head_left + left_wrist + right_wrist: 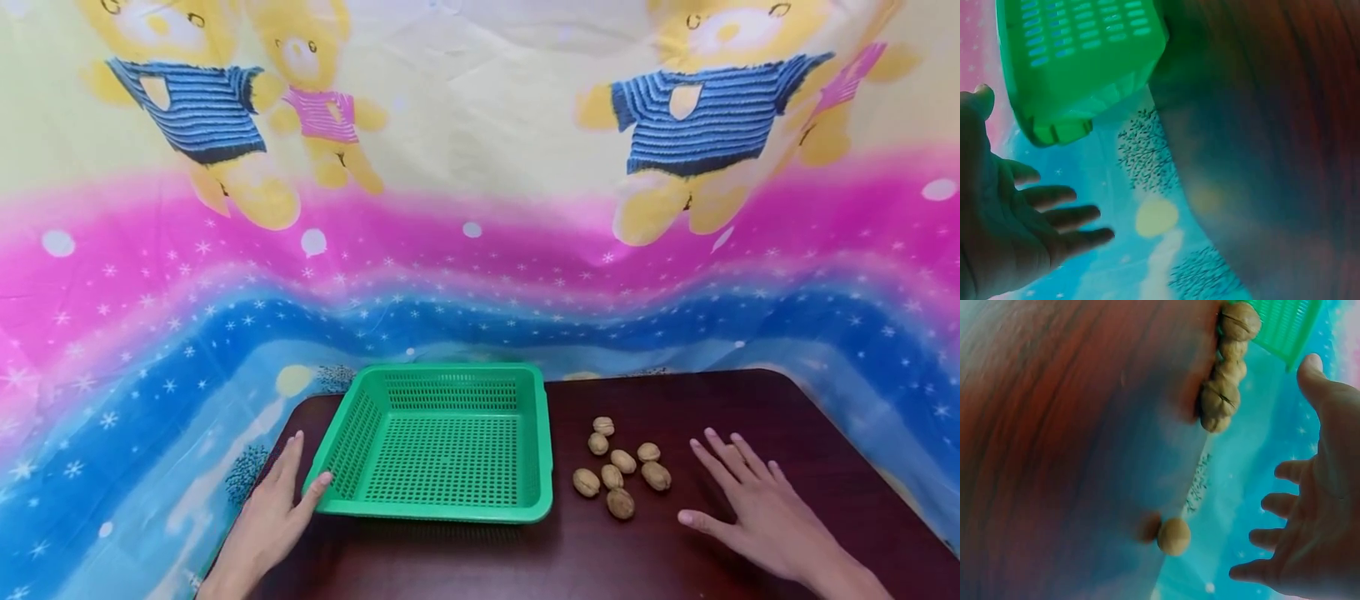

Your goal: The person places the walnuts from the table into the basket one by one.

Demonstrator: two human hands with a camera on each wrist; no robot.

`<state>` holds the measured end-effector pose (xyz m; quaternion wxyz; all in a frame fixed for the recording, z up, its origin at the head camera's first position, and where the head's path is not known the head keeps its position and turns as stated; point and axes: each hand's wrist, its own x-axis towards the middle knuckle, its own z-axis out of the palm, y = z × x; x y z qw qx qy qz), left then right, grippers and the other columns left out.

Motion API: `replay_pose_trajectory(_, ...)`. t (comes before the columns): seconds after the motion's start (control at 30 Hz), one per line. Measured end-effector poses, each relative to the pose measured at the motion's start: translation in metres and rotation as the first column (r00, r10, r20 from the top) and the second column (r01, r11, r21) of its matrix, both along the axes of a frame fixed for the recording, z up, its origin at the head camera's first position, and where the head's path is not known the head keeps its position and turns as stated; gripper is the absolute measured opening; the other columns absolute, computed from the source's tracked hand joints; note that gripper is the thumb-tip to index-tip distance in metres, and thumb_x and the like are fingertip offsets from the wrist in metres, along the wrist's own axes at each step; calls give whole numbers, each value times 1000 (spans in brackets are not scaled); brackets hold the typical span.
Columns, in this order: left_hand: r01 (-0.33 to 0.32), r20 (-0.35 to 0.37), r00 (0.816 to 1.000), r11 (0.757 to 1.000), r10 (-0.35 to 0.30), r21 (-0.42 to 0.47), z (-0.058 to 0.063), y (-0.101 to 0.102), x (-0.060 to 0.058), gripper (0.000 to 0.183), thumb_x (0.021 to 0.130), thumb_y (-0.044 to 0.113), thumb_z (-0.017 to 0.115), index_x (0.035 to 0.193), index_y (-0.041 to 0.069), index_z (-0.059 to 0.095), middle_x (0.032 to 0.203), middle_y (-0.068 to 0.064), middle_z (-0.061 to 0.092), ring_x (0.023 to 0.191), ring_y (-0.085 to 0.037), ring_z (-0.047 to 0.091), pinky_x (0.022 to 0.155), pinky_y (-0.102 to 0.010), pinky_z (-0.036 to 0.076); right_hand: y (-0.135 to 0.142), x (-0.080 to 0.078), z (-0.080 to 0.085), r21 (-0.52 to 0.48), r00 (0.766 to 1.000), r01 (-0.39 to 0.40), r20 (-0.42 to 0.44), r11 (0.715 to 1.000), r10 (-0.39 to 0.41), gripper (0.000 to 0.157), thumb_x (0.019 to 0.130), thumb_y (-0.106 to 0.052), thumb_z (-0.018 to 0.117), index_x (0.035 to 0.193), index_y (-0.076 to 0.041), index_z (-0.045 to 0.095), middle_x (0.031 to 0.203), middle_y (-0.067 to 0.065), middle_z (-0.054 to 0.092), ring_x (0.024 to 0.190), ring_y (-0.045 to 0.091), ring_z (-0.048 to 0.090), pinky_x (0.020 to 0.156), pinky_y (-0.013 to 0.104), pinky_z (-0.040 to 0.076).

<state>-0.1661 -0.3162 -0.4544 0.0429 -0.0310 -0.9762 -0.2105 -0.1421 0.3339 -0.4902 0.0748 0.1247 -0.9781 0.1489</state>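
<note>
Backdrop: bright cloth (pixel 472 192) with printed bears (pixel 198 108) hangs beyond the basket (pixel 435 508), going by the head view.
Table: dark, glossy table (pixel 420 562) under the basket and stretching out to its right.
Walnuts: eight walnuts (pixel 623 461) by my count, loosely grouped just right of the basket; I see none inside it.
Near the basket's left side: left hand (pixel 272 510), fingers straight and spread, nothing held; its thumb is by the near-left corner, touching or not I can't tell.
Right of the basket, past the walnuts: right hand (pixel 761 508), fingers fanned wide, nothing held.
Progress: I'd judge the work not yet begun; all eight walnuts lie loose outside the basket, so everything seems left to do.
Left wrist view: spread fingers beside the basket's wall, grasping nothing.
Right wrist view: several walnuts line up toward the basket, one sits farther from it; the loosely opened fingers have hold of none.
</note>
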Motion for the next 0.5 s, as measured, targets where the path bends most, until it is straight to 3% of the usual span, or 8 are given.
replay_pose_trajectory(0.23,41,21,999,970,-47,239,-12,2,-6,70,118,42,38,173,5,14,170,-33,31,149,-56,42,111,-73,44,-10,-13,-6,-65,999,-14,50,998,17,99,94,-61,76,170,-15,34,174,25,30,157,59,24,115,83,26)
replay_pose_trajectory(0.37,-35,95,995,908,-6,417,-17,2,-9,67,119,42,36,174,9,16,170,-34,31,141,-52,56,99,-55,60,-17,-18,-6,-53,999,-20,33,998,22,95,93,-62,76,166,-11,43,169,26,40,150,58,39,108,77,41)
replay_pose_trajectory(0.5,-124,155,987,818,43,562,-22,4,-12,62,119,37,38,174,13,20,168,-32,37,121,-33,73,85,-40,67,-21,-21,-8,-44,999,-10,37,999,11,93,93,-65,75,163,-10,47,165,26,45,143,55,51,97,71,53)
